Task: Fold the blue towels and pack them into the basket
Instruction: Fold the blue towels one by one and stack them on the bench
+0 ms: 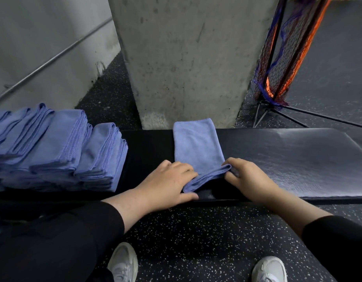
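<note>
Several folded towels [53, 147] sit in overlapping stacks at the left end of the bench [298, 159], well apart from the work. No basket is identifiable in view; a net frame [282, 58] stands at far right on the floor, and whether it serves as the basket cannot be told. Left hand [166, 184] lies over the near left corner of the towel [196, 147], fingers curled onto the cloth and thumb along the bench edge, gripping the fold. Towel runs lengthwise across the bench, far hem flat near the pillar [186, 58], near end doubled and raised. Right hand [247, 180] pinches the near right corner of that doubled edge. Judgement: a half-fold away from the body is in hand. To do it well, both corners should travel together and level, land square on the far hem, and edges should be matched before pressing flat. Uneven lift risks a skewed fold.
</note>
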Available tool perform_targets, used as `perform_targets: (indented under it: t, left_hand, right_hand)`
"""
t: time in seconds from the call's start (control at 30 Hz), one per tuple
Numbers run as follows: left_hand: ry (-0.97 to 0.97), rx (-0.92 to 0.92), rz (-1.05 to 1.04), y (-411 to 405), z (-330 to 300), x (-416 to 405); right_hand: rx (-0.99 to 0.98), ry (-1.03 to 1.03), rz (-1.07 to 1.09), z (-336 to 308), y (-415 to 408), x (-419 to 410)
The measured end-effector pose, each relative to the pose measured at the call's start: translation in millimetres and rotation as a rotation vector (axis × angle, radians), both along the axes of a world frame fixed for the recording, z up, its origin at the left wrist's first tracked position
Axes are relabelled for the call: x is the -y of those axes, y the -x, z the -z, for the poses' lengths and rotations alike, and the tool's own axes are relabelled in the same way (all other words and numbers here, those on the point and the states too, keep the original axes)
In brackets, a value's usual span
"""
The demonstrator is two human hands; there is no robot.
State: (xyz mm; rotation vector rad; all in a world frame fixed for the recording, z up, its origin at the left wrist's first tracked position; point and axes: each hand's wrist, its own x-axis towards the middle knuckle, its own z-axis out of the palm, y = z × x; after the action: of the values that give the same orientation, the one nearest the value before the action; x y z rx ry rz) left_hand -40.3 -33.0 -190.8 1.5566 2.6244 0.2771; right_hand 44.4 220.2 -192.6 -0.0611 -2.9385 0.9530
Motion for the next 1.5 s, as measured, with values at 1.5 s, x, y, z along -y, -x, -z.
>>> perform_targets:
  t: [1.5]
  left_hand:
    - [0.085,-0.048,-0.069,22.6,4.2,-21.2]
  right_hand:
    - [-0.290,-0.359,-0.098,1.1,11.1,29.5]
